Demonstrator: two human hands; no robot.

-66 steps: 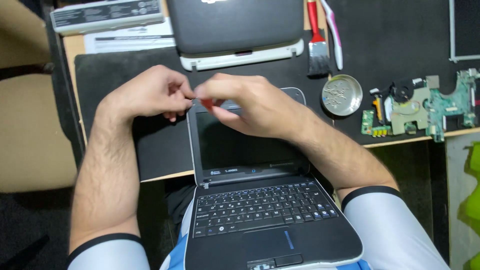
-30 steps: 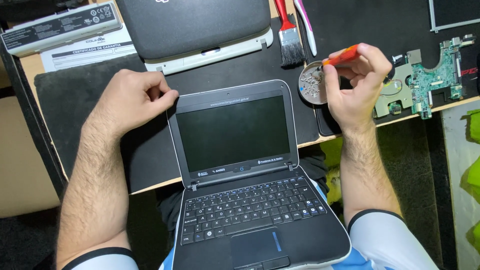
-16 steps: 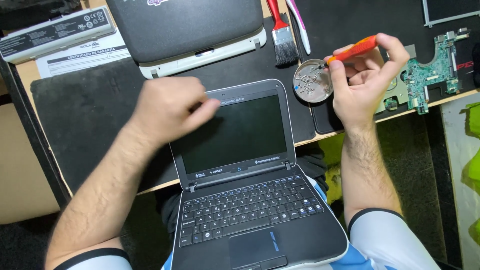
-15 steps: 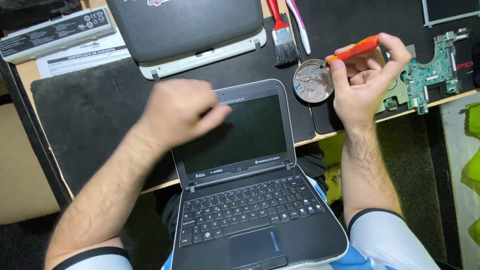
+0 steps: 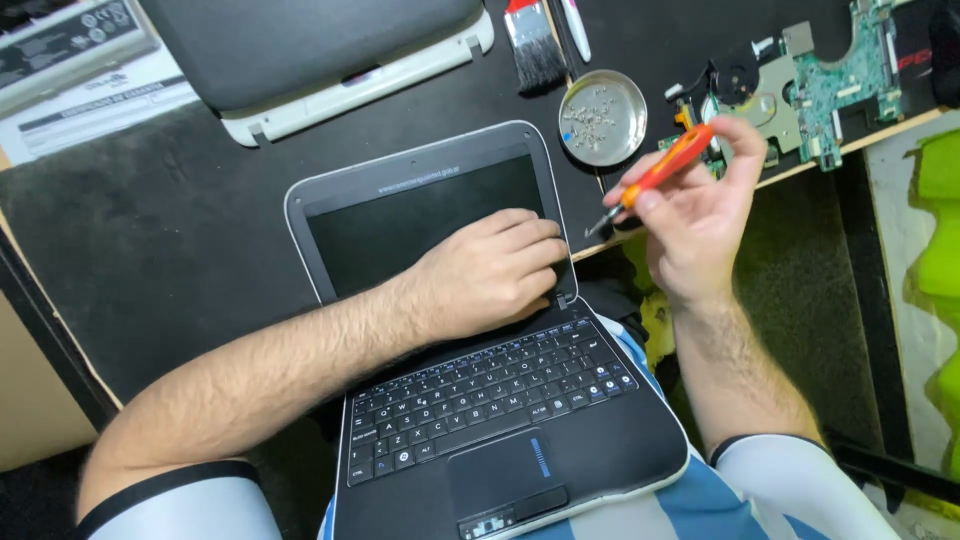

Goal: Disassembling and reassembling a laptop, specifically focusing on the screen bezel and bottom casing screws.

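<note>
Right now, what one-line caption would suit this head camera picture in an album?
Left hand rests on the small laptop's screen corner while the right hand holds an orange screwdriver near a screw dish.

Two small dark grey laptops show: one open (image 5: pixel 480 400) at the desk's near edge, one closed (image 5: pixel 320 45) at its far edge. One orange-handled screwdriver (image 5: pixel 660 172), one round metal dish (image 5: pixel 602 117), one black-bristled brush (image 5: pixel 537 45) and one green circuit board (image 5: pixel 835 85) complete the count.

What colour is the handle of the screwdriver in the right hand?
Orange, seen in the head view: the screwdriver is held in the right hand.
</note>
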